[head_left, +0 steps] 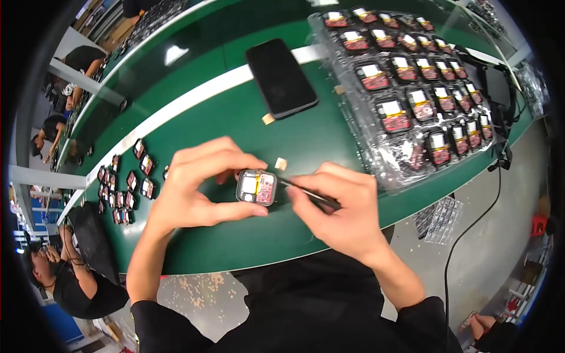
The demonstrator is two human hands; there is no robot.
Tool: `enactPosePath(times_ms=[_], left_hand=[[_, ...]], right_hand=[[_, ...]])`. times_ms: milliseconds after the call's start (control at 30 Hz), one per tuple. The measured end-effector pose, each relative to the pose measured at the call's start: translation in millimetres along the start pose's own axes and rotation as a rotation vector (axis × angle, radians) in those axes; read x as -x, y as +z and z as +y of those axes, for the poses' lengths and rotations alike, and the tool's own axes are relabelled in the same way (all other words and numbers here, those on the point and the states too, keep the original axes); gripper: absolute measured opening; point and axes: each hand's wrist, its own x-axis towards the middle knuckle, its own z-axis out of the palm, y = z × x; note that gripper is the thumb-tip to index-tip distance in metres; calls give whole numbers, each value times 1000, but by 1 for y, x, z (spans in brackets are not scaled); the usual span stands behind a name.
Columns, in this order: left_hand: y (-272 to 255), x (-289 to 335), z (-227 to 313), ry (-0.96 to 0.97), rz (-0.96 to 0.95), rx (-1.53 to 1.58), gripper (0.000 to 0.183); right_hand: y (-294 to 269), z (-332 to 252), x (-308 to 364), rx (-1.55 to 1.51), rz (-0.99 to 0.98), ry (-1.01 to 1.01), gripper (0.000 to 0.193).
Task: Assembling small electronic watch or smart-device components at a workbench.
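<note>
Between the thumb and fingers of my left hand (197, 182) is a small square watch-like case (257, 187). Its back is off, so a white battery, yellow tape and a red circuit board show inside. My right hand (338, 206) is closed around a slim dark tool, perhaps tweezers (318, 200), whose tip reaches the right side of the case. The tip is too small to make out clearly. A small beige scrap (281, 163) lies on the green tabletop (235, 238) just beyond the case.
Clear plastic trays (382, 167) with rows of similar open cases fill the right side. A black phone (281, 77) lies at the back. More cases (120, 191) cluster at left. A black cable (471, 232) hangs off the right edge. Another person (79, 282) sits at left.
</note>
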Motion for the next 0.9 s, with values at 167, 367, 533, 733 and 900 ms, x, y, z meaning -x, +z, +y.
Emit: enactPosePath(times_ms=[167, 367, 533, 733, 900], left_hand=[[20, -102, 38, 445, -46, 36, 52], [51, -138, 48, 567, -171, -115, 44], [37, -117, 44, 409, -47, 38, 37], [-70, -87, -99, -3, 217, -641, 35], [-218, 65, -278, -639, 251, -839, 61]], right_hand=[[1, 14, 8, -169, 86, -4, 22], [12, 9, 5, -141, -20, -36, 21], [8, -2, 3, -110, 77, -104, 12], [-9, 0, 13, -113, -2, -9, 11], [-13, -25, 44, -471, -49, -2, 14]])
